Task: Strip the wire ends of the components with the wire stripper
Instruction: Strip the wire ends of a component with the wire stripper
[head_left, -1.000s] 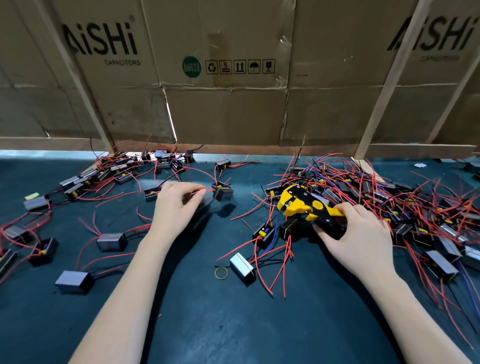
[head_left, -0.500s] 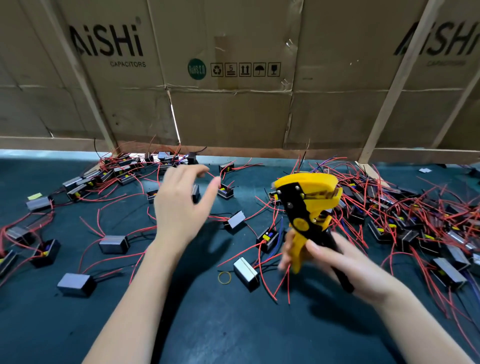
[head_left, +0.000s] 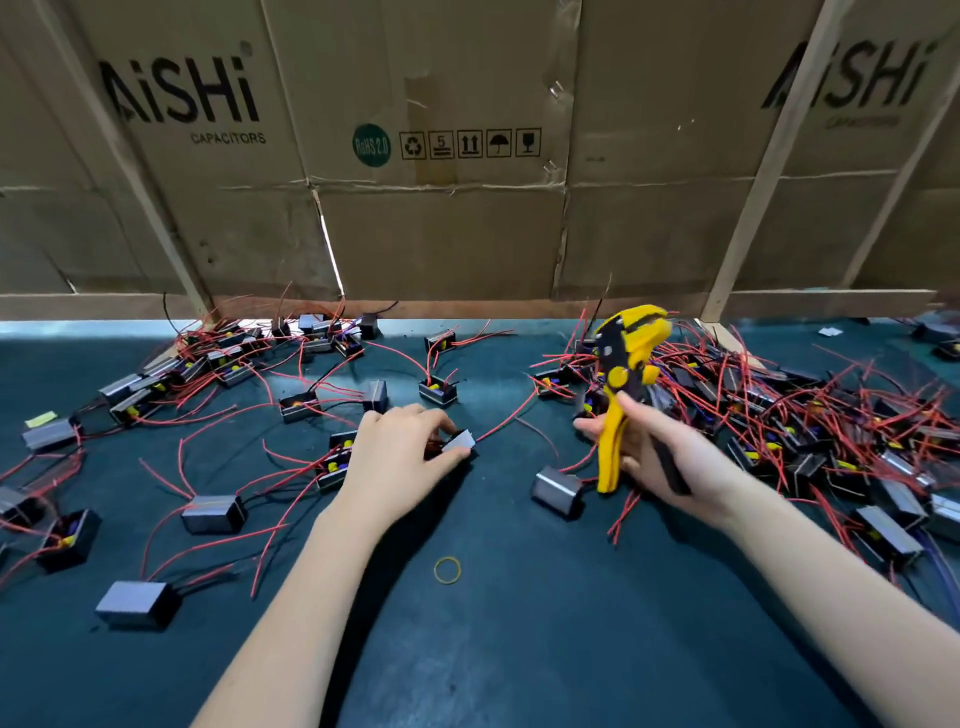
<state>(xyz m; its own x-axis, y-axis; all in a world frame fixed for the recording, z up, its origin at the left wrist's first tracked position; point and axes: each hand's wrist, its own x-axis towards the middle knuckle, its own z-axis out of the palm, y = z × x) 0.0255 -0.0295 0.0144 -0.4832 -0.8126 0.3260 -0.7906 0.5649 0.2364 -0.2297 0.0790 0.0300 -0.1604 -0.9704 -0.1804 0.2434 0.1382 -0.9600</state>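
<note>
My right hand (head_left: 657, 452) grips the handles of a yellow and black wire stripper (head_left: 621, 384), held upright above the mat with its jaws pointing up and away. My left hand (head_left: 402, 457) is down on the mat, its fingers and thumb pinching a small black box component (head_left: 460, 442) with a grey face; a red wire (head_left: 506, 423) runs from it to the right. A big tangled pile of like components (head_left: 810, 431) with red wires lies right of the stripper. Another group (head_left: 218, 364) is scattered at the left.
The dark green mat (head_left: 519, 649) covers the bench. A cardboard wall (head_left: 441, 208) with wooden struts closes off the back. A yellow rubber band (head_left: 447, 570) lies on the mat near me. A lone black component (head_left: 557, 491) sits just left of the stripper's handles.
My left hand has dropped from an open pose in the air to the mat and taken hold of a component. My right hand raised the stripper off the pile and keeps it upright.
</note>
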